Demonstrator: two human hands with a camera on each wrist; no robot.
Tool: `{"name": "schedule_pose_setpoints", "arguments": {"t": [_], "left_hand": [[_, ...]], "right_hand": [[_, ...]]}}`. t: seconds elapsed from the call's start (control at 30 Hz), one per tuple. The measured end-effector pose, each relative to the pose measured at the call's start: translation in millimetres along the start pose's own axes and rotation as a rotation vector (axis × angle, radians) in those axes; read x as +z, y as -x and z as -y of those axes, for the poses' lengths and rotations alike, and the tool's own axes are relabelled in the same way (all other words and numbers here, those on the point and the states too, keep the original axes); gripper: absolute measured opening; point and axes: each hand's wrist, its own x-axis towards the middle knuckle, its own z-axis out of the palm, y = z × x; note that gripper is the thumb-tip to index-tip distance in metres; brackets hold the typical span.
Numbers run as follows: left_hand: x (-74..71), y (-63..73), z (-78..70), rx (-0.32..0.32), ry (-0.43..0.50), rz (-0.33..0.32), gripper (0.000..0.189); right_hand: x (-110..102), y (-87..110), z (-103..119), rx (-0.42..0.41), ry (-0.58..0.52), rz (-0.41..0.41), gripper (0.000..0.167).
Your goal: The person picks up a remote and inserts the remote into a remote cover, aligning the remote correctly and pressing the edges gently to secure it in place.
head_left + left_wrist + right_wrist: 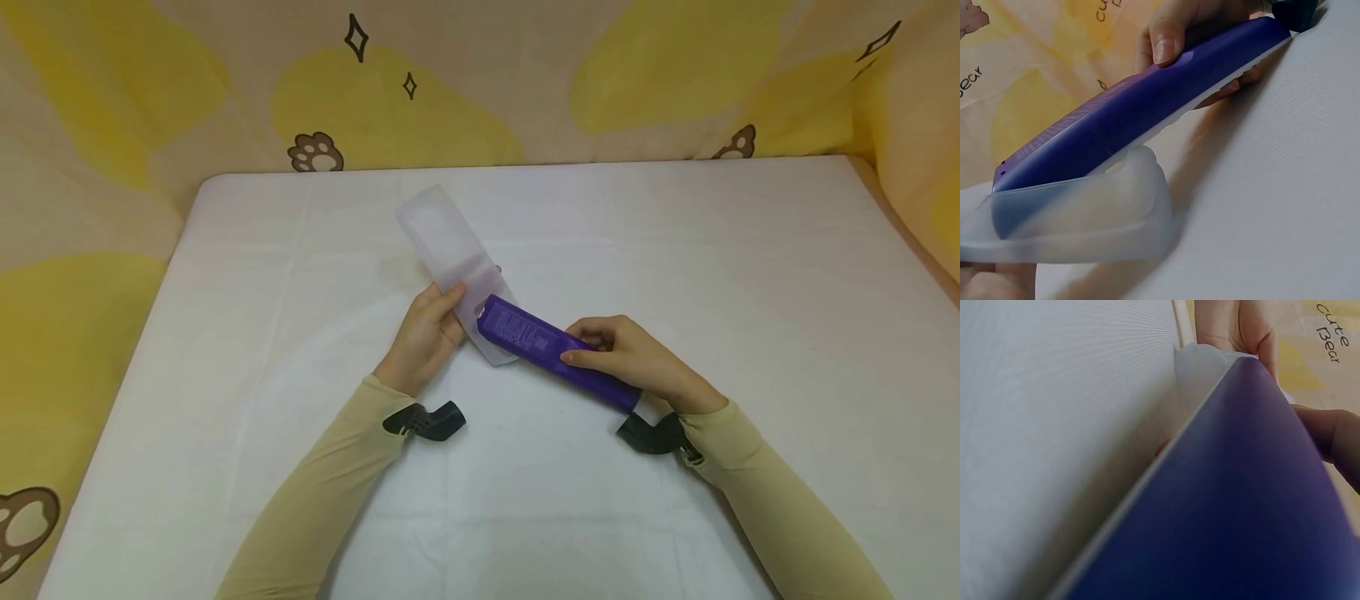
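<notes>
My left hand (427, 337) holds a long, translucent silicone cover (438, 225) near its middle, thumb on top and fingers underneath. In my right hand (626, 358) is a purple remote control (525, 337), pinched by its sides toward the near end. Printed text shows on its upward back, and a white, bumpy face points down. One end of the remote control (1129, 119) dips into the cover (1104, 219) in the left wrist view, while the rest slants up out of it. From the right wrist, the remote control (1229, 487) hides most of the cover (1197, 369).
A white cloth covers the table (300, 500). Behind it hangs a yellow and beige curtain (450, 92) with paw prints. Black wrist mounts (427, 422) stick out from both sleeves, the right one (652, 435) close by the remote control's near end.
</notes>
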Motion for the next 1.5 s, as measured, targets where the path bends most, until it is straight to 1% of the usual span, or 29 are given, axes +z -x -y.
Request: {"name": "schedule_pose_setpoints", "arguments": {"t": [0.2, 0.4, 0.5, 0.63, 0.7, 0.9, 1.0, 1.13, 1.2, 1.33, 1.4, 1.5], "left_hand": [[0.7, 1.4, 0.1, 0.013, -0.035, 0.030, 0.042], [2.8, 4.0, 0.0, 0.024, -0.080, 0.059, 0.041], [4.1, 5.0, -0.1, 0.031, -0.110, 0.074, 0.041], [6.1, 6.0, 0.4, 0.056, -0.155, 0.104, 0.042], [6.6, 6.4, 1.0, 0.071, -0.157, 0.109, 0.042], [6.4, 8.5, 2.1, 0.106, -0.102, 0.086, 0.042], [6.6, 9.3, 2.2, 0.122, -0.091, 0.081, 0.044], [7.1, 9.5, 2.6, 0.140, -0.068, 0.079, 0.044], [7.4, 9.4, 2.9, 0.142, -0.058, 0.068, 0.039], [9.7, 9.7, 2.7, 0.143, -0.052, 0.026, 0.023], [11.0, 9.4, 2.5, 0.141, -0.052, 0.006, 0.020], [12.0, 8.8, 2.7, 0.136, -0.042, -0.006, 0.019]], "right_hand": [[0, 0.5, 1, -0.011, 0.038, 0.024, 0.023], [-1, 1.8, 1, -0.008, 0.020, 0.039, 0.021], [-1, 2.2, 1, 0.003, 0.002, 0.031, 0.021], [-1, 2.4, 1, 0.025, -0.029, 0.003, 0.021], [-1, 2.4, 0, 0.031, -0.046, -0.015, 0.020], [0, 1.2, -1, 0.046, -0.095, -0.056, 0.020], [1, 1.2, -1, 0.057, -0.112, -0.075, 0.020], [3, 1.8, 0, 0.045, -0.109, -0.115, 0.019], [4, 1.8, 0, 0.029, -0.092, -0.139, 0.020], [8, 1.7, 1, 0.000, -0.075, -0.182, 0.022], [9, 2.1, 2, -0.018, -0.082, -0.194, 0.022], [12, 2.1, 2, -0.032, -0.092, -0.208, 0.022]]}}
